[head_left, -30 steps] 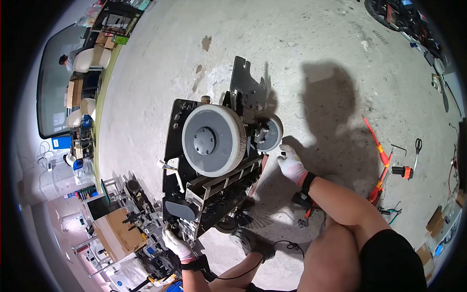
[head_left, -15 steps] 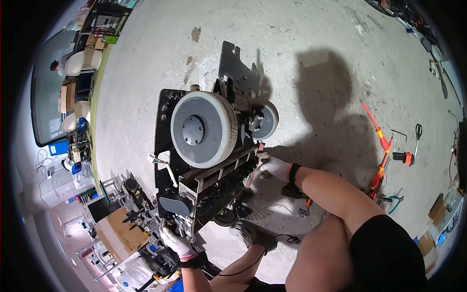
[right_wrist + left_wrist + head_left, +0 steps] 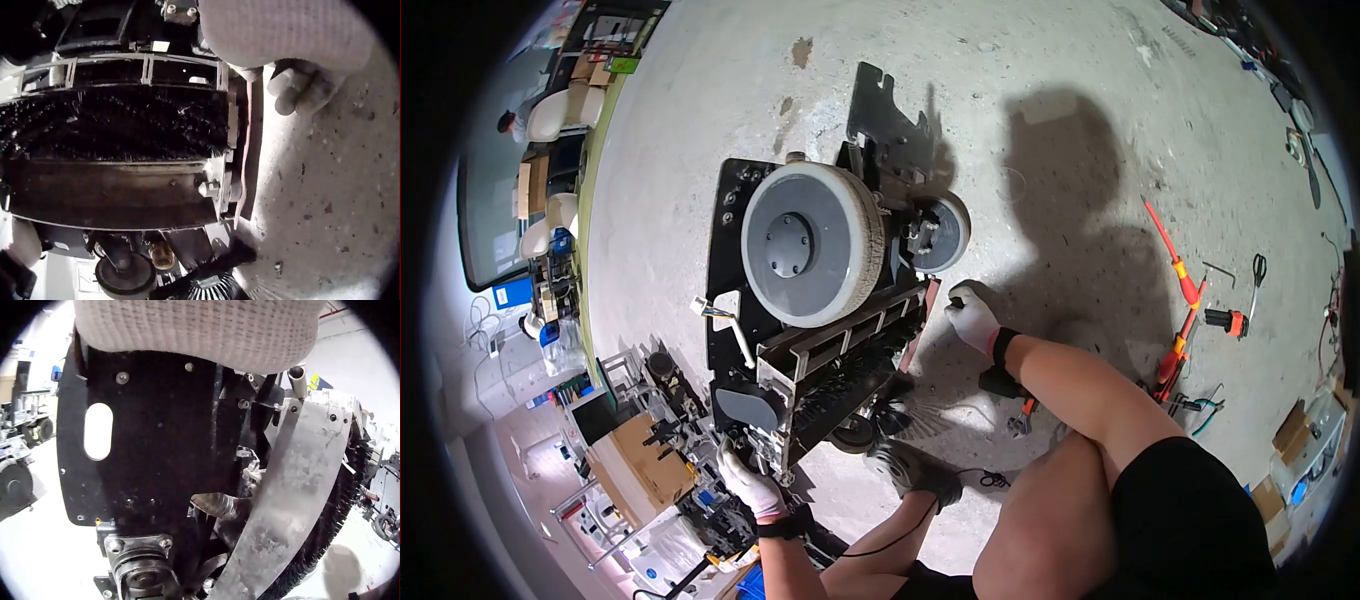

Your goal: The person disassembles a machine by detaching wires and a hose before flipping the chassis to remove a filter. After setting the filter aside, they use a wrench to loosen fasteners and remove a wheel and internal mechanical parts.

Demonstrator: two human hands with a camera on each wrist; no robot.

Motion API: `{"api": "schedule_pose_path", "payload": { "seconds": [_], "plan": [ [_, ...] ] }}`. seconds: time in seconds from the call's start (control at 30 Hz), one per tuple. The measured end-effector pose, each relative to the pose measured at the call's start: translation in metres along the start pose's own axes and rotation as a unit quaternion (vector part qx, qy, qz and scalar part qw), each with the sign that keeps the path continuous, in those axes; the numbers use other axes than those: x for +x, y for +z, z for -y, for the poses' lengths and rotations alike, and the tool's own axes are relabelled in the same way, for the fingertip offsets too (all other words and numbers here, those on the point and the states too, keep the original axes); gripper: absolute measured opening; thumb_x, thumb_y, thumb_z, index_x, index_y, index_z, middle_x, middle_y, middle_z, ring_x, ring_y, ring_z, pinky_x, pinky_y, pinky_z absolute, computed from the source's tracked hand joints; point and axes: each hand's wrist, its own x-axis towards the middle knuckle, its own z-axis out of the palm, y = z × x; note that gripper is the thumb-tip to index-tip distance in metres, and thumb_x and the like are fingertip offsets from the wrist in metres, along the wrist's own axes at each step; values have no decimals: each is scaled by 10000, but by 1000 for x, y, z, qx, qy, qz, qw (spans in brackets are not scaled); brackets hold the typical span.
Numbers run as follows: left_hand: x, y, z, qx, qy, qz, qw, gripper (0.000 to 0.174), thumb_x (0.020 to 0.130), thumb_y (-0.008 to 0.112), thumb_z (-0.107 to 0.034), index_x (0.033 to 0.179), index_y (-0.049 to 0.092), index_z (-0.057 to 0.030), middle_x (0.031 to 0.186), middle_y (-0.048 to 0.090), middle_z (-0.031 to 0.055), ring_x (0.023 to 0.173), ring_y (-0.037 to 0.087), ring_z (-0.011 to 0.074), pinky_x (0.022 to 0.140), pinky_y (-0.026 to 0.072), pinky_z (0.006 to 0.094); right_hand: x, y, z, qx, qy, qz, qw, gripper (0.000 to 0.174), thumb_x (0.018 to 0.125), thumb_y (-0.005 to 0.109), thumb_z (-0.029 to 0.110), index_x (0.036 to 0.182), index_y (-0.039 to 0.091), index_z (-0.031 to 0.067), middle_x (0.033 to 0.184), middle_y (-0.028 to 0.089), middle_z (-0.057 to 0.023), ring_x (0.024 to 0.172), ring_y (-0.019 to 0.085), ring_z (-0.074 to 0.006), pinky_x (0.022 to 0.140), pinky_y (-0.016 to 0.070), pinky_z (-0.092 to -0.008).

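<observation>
A wheeled machine with a roller brush (image 3: 840, 400) lies on the floor, its large grey wheel (image 3: 792, 245) facing up and a smaller wheel (image 3: 943, 233) at its right. My gloved left hand (image 3: 750, 483) rests at the machine's lower left corner, against the black plate (image 3: 162, 444); its fingertips are hidden. Just off the right end of the brush housing is my gloved right hand (image 3: 974, 322), fingers loosely curled and nothing seen in them. In the right wrist view its dirty fingertips (image 3: 289, 97) hang beside a reddish strip (image 3: 245, 156) along the housing's end.
On the floor at right lie red-and-yellow screwdrivers (image 3: 1187, 285), a hex key (image 3: 1220, 273), scissors (image 3: 1258, 280) and an orange-black tool (image 3: 1228, 321). Pliers (image 3: 1022, 415) lie below my right forearm. A cardboard box (image 3: 638, 460) and mechanical parts stand at left. A cable (image 3: 995, 480) trails near my shoe.
My right hand came in to the right end of the brush housing, then drew back slightly to the right. My left hand stays at the lower left corner. The head view has shifted.
</observation>
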Motion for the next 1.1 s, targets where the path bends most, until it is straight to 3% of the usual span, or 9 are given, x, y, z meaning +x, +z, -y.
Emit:
{"api": "schedule_pose_path", "payload": {
  "seconds": [0.17, 0.23, 0.3, 0.47, 0.57, 0.77, 0.83, 1.0, 1.1],
  "plan": [
    [2, -2, -11, -40, -63, 11, 997, 453, 1046, 356, -301, 1204, 609, 40, 1179, 627, 159, 1076, 594, 260, 982, 439, 365, 13, -22, 6, 58, 15, -54, 997, 280, 870, 647, 104, 1127, 581, 18, 932, 657, -125, 840, 651, -223, 771, 527, -344],
    [2, -5, -7, 5, 19, 20, 1000, 408, 1036, 375, -268, 1192, 627, 12, 1159, 643, 173, 1065, 606, 274, 954, 452, 363, 10, -52, 59, 265, 162, -42, 950, 261, 885, 628, 101, 1132, 577, 34, 914, 647, -99, 761, 653, -188, 657, 536, -329],
    [-1, -9, -13, 0, 4, 20, 1000, 396, 1032, 376, -258, 1174, 641, 1, 1150, 648, 171, 1064, 612, 286, 942, 458, 367, 22, -65, 61, 279, 102, -60, 953, 238, 914, 591, 97, 1146, 568, 50, 917, 635, -75, 694, 646, -158, 564, 515, -300],
    [2, -17, -19, 71, 82, 24, 994, 337, 992, 442, -243, 1091, 664, -10, 1108, 645, 180, 994, 612, 354, 870, 481, 424, -1, -101, 149, 219, 67, -55, 972, 263, 986, 524, 122, 1229, 550, 25, 988, 630, -69, 732, 621, -133, 641, 503, -263],
    [-2, -29, -17, 5, 148, 39, 988, 407, 958, 538, -308, 1254, 587, -33, 1149, 614, 207, 1046, 584, 374, 902, 460, 454, -22, -117, 212, 216, -78, -73, 971, 236, 982, 533, 72, 1211, 552, 13, 976, 628, -57, 741, 620, -122, 620, 493, -254],
    [-44, -101, -24, 40, 124, -55, 990, 522, 884, 656, -287, 1324, 527, -38, 1103, 620, 204, 1035, 585, 371, 916, 447, 453, -117, -159, 333, 140, -109, 91, 980, 230, 1011, 515, 145, 1194, 553, 12, 910, 637, -53, 698, 564, -97, 631, 484, -254],
    [-61, -135, -24, -80, 39, -60, 994, 530, 915, 628, -286, 1354, 498, -19, 1266, 586, 218, 1216, 540, 345, 1040, 415, 411, -143, -171, 357, -18, -140, 113, 984, 213, 1010, 517, 147, 1168, 581, 18, 871, 648, -41, 703, 585, -103, 629, 483, -252],
    [-100, -210, -39, -474, -61, -131, 869, 497, 999, 520, -294, 1401, 453, -10, 1365, 543, 130, 1210, 535, 228, 1000, 421, 326, -227, -172, 436, -301, -236, 177, 907, 282, 956, 548, 243, 1077, 636, 4, 896, 679, -126, 798, 661, -196, 751, 521, -344],
    [-148, -210, -31, -717, -149, -99, 674, 476, 996, 519, -357, 1368, 493, -59, 1296, 580, 94, 1148, 563, 216, 964, 439, 339, -271, -158, 471, -416, -299, 201, 835, 303, 948, 539, 275, 1068, 641, 16, 907, 690, -142, 813, 666, -241, 769, 516, -373]
  ]
}}
